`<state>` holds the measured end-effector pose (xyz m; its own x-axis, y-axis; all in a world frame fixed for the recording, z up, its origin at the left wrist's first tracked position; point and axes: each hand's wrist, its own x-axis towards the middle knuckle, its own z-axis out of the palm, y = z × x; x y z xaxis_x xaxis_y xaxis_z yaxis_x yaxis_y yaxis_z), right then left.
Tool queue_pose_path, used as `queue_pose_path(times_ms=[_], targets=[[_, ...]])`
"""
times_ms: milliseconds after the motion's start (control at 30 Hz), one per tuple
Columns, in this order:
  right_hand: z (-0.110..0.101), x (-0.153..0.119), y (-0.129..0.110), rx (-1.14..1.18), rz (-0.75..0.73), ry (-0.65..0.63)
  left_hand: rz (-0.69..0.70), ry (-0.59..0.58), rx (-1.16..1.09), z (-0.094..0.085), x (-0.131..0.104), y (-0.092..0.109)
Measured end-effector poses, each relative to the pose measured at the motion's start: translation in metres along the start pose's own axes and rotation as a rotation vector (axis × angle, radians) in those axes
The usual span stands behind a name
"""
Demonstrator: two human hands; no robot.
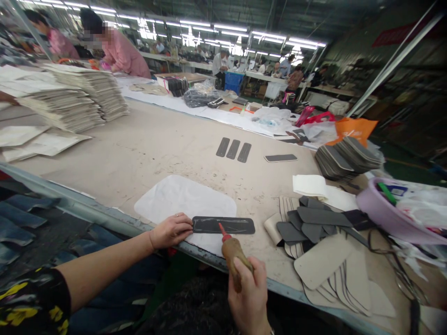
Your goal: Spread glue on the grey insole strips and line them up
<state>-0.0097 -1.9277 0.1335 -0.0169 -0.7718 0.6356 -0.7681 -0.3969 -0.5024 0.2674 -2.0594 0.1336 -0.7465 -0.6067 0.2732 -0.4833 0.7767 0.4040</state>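
A dark, round-cornered strip (240, 225) lies on a white sheet (185, 195) at the table's near edge. Thin, pale glue-like lines run across its top. My left hand (172, 231) grips the strip's left end, fingers together and thumb below. In my right hand (249, 288) is a brownish squeeze bottle (232, 256) with a red nozzle, its tip pointing at the middle of the strip. From this angle I cannot tell whether the tip touches. Farther back lie three small dark strips (233, 149) side by side, and a single pale-edged strip (280, 158).
Right of the strip is a loose pile of dark and beige pieces (324, 260), with a purple basin (370, 200) behind it. Stacked dark pieces (335, 163) stand at the far right. Tall stacks of pale sheets (73, 97) fill the left. A person in pink (125, 56) works beyond.
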Motion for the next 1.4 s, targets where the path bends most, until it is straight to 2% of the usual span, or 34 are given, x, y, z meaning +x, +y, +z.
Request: queue_pose_path(times_ms=[100,200,400,500,733,800,1000,1133,1267,1400], targets=[[0.015,0.003,-0.015,0.101,-0.071,-0.067,-0.005,-0.004,-0.003,0.0,-0.001,0.0],[0.021,0.001,-0.013,0.104,-0.072,-0.091,-0.009,-0.008,-0.005,-0.001,-0.001,0.001],[-0.005,-0.011,0.026,-0.144,0.064,-0.03,-0.008,-0.014,0.01,-0.002,0.001,-0.001],[-0.013,-0.013,0.035,-0.217,0.104,0.005,0.002,-0.011,0.006,-0.001,0.001,-0.001],[0.004,-0.007,0.009,-0.043,0.005,-0.094,0.041,-0.005,-0.012,0.0,0.002,-0.002],[0.003,-0.006,0.009,-0.011,0.013,-0.091,0.039,-0.006,-0.025,0.0,0.003,-0.002],[-0.018,-0.003,0.044,-0.135,0.14,0.053,0.04,-0.007,-0.028,0.001,0.003,-0.002],[-0.02,0.003,0.063,-0.191,0.15,0.063,0.049,-0.003,-0.018,0.001,0.004,-0.001],[-0.015,0.005,0.068,-0.189,0.155,0.046,0.048,-0.002,-0.003,0.001,0.006,0.001],[-0.02,-0.001,0.066,-0.214,0.174,0.059,0.043,-0.001,-0.003,0.002,0.005,0.001]])
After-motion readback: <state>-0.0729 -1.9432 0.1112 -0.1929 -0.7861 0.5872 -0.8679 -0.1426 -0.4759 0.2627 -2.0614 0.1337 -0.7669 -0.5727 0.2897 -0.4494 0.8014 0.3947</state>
